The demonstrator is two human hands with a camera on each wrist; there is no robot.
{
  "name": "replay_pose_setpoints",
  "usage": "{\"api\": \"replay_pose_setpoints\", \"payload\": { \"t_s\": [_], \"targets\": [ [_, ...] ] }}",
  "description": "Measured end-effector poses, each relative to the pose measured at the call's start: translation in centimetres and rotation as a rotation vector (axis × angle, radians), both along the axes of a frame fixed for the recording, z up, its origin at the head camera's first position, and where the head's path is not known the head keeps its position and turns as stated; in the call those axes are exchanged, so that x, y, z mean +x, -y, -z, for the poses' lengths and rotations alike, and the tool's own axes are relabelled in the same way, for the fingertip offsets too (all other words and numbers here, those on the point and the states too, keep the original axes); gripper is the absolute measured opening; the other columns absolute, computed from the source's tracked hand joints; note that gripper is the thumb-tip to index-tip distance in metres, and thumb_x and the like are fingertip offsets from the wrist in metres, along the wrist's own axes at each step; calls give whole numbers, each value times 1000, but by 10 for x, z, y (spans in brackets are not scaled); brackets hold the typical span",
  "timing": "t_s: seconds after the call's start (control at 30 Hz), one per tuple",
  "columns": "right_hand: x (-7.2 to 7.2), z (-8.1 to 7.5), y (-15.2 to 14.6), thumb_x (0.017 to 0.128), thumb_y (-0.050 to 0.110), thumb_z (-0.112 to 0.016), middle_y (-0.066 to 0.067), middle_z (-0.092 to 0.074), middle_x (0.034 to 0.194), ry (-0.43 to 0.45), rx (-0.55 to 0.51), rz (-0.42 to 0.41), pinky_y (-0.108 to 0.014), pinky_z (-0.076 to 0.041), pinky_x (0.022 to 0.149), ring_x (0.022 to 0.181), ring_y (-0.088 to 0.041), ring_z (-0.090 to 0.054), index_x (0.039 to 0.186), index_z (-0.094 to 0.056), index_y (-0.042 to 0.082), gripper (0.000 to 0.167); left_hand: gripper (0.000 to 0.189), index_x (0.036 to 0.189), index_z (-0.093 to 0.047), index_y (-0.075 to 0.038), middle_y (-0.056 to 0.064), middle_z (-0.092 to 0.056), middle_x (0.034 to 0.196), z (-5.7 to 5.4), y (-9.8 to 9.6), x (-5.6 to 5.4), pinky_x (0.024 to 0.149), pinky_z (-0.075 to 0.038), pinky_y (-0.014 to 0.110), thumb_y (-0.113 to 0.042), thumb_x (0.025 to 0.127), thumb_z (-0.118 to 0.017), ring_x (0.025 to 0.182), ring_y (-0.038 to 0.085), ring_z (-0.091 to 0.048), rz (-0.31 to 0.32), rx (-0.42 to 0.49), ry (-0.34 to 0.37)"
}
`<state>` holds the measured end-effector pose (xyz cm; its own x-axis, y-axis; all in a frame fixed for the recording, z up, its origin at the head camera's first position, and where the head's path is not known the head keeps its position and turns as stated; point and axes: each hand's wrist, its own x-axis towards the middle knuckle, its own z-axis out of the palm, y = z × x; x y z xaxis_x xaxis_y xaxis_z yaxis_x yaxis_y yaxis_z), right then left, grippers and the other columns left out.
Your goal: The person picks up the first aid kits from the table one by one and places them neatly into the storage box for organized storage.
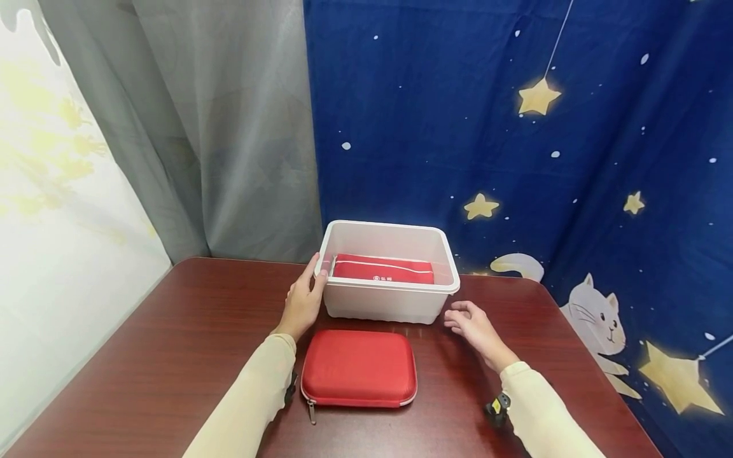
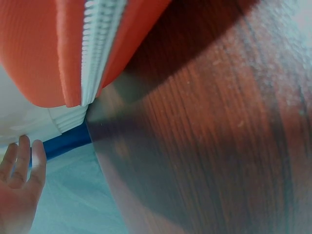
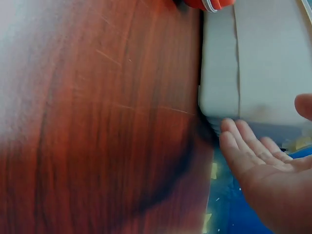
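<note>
A white plastic bin (image 1: 378, 304) stands at the back of the table. Inside it lies a red pouch (image 1: 403, 270) with a white line along it and small white lettering. My left hand (image 1: 302, 306) is at the bin's left side, its fingers extended along the wall and the thumb near the front rim. Off the lower right corner of the bin, my right hand (image 1: 472, 326) has loosely bent fingers and holds nothing. Between my forearms, in front of the bin, rests a red zippered case (image 1: 359, 369), its zipper pull hanging at the front left corner.
The dark reddish wooden table (image 1: 217, 356) has its back edge close behind the bin. Behind it hang a grey curtain (image 1: 258, 140) and a blue curtain (image 1: 424, 127) with stars and a cat.
</note>
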<state>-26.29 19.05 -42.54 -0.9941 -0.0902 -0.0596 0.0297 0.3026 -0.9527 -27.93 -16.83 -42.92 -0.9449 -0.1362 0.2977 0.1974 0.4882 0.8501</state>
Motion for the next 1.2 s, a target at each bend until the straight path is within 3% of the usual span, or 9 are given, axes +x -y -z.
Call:
{"api": "replay_pose_setpoints", "payload": {
  "t_s": [0.2, 1.0, 1.2],
  "targets": [
    [3, 7, 8, 98, 9, -57, -27, -67, 110, -6, 6, -53, -40, -54, 91, 101, -33, -69, 119, -51, -12, 30, 55, 157, -32, -31, 11, -43, 153, -2, 0, 1, 109, -33, 62, -41, 105, -47, 136, 35, -45, -3, -4, -4],
    [17, 15, 36, 96, 8, -59, -25, -68, 103, -43, 59, -148, -42, -55, 88, 97, -35, -69, 120, -55, -12, 32, 55, 157, -32, -30, 11, -43, 153, 0, 0, 0, 109, -33, 61, -41, 105, -46, 136, 35, -45, -8, -12, -2],
    [22, 12, 42, 94, 12, -63, -20, -69, 102, -64, 102, -184, -39, -54, 87, 95, -28, -67, 125, -55, -11, 40, 55, 157, -32, -30, 11, -43, 153, 0, 0, 0, 109, -33, 62, -39, 105, -47, 136, 35, -45, 0, -5, -2]
  ]
}}
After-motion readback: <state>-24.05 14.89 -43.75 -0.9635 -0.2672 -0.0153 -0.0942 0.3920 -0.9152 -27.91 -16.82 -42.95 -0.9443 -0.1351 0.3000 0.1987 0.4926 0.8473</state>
